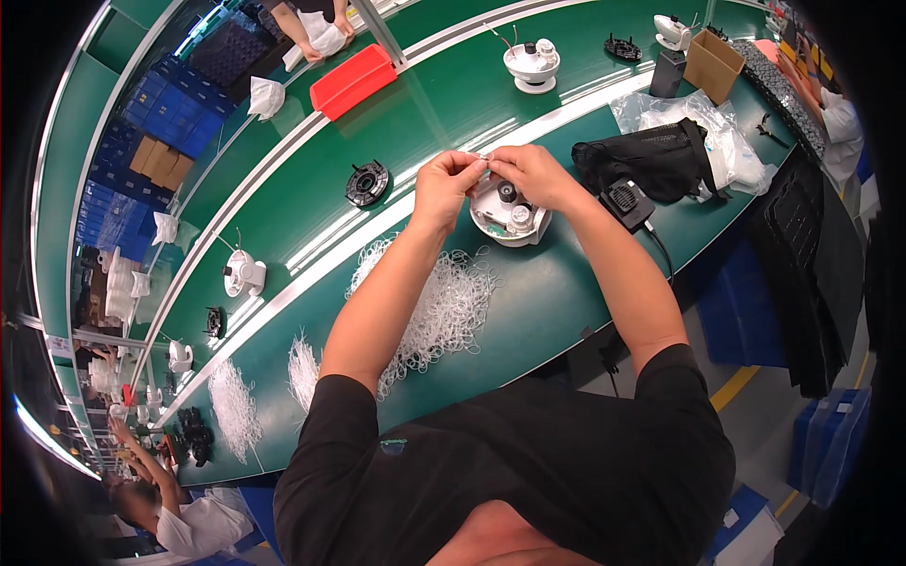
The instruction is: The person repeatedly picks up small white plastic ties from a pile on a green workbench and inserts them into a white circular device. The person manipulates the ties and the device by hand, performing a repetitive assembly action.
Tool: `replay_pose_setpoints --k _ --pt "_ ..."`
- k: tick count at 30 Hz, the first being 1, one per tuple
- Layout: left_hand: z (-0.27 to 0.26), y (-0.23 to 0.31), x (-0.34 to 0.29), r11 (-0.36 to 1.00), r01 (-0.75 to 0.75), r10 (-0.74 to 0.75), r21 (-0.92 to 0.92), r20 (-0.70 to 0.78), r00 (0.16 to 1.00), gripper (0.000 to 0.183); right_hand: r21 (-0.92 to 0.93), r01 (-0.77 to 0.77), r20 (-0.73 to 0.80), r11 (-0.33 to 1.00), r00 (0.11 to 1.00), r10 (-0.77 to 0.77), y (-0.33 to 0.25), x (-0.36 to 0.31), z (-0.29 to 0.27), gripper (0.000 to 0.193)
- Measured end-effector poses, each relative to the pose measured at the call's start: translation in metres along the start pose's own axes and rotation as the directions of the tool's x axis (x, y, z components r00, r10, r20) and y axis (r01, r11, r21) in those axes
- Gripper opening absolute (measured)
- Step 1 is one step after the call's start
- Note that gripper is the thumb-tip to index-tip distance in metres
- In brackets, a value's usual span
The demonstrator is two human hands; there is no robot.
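My left hand [447, 187] and my right hand [530, 175] meet fingertip to fingertip, both pinched. Whatever lies between the fingers is too small to make out; a pale bit shows there. Right beneath them, a round white device housing [493, 224] stands on the green table, its open top showing a black round part [508, 191] and a white knob-like part [520, 217]. My forearms reach over the table, and the left one passes above a large heap of thin white looped cords [451, 307].
A black ring-shaped part [367, 184] lies left of my hands. On the belt beyond are a red tray [354, 81] and another white housing [533, 64]. To the right are a black mesh bag [642, 162], a small black device [627, 202] with a cable, and a cardboard box [713, 66]. Other people work nearby.
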State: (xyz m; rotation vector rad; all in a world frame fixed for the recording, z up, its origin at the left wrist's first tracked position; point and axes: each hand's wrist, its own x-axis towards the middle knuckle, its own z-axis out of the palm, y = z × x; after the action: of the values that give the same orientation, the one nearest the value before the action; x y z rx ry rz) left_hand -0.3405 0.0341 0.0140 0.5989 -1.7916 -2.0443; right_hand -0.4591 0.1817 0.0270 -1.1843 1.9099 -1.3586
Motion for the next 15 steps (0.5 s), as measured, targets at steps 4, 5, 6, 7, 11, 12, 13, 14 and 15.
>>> replay_pose_setpoints --k 4,5,6,7,11,12,13,14,15 --pt "0.008 0.0 0.002 0.974 -0.057 0.068 0.221 -0.039 0.997 0.012 0.239 0.094 -0.096 0.967 0.993 -0.073 0.019 0.002 0.003 0.021" --pt "0.007 -0.003 0.004 0.966 -0.059 0.071 0.252 -0.039 0.997 0.012 0.281 0.083 -0.066 0.956 0.996 -0.067 0.023 0.003 0.001 0.021" --pt "0.005 -0.005 0.005 0.957 -0.064 0.08 0.282 -0.046 0.996 0.012 0.322 0.071 -0.037 0.944 0.997 -0.062 0.027 0.005 0.0 0.02" --pt "0.004 -0.006 0.006 0.947 -0.069 0.089 0.313 -0.052 0.995 0.012 0.362 0.057 -0.007 0.931 0.998 -0.059 0.03 0.006 -0.001 0.02" --pt "0.015 0.008 -0.003 0.84 -0.051 0.095 0.541 -0.054 0.994 0.014 0.206 0.044 -0.069 0.978 0.997 -0.031 0.022 0.006 -0.004 0.02" --pt "0.015 0.007 -0.004 0.839 -0.042 0.078 0.543 -0.043 0.996 0.014 0.166 0.061 -0.143 0.984 0.989 -0.037 0.022 0.006 -0.001 0.02" --pt "0.016 0.004 -0.004 0.838 -0.033 0.06 0.545 -0.032 0.998 0.014 0.124 0.074 -0.215 0.99 0.975 -0.046 0.024 0.006 0.0 0.02" --pt "0.016 0.002 -0.005 0.837 -0.026 0.045 0.547 -0.021 0.999 0.014 0.247 0.051 -0.222 0.968 0.975 0.005 0.027 0.009 0.002 0.02" --pt "0.015 -0.001 -0.005 0.733 -0.158 0.169 0.661 0.048 0.984 0.013 0.366 0.029 -0.222 0.93 0.973 0.057 0.033 0.012 0.002 0.02"
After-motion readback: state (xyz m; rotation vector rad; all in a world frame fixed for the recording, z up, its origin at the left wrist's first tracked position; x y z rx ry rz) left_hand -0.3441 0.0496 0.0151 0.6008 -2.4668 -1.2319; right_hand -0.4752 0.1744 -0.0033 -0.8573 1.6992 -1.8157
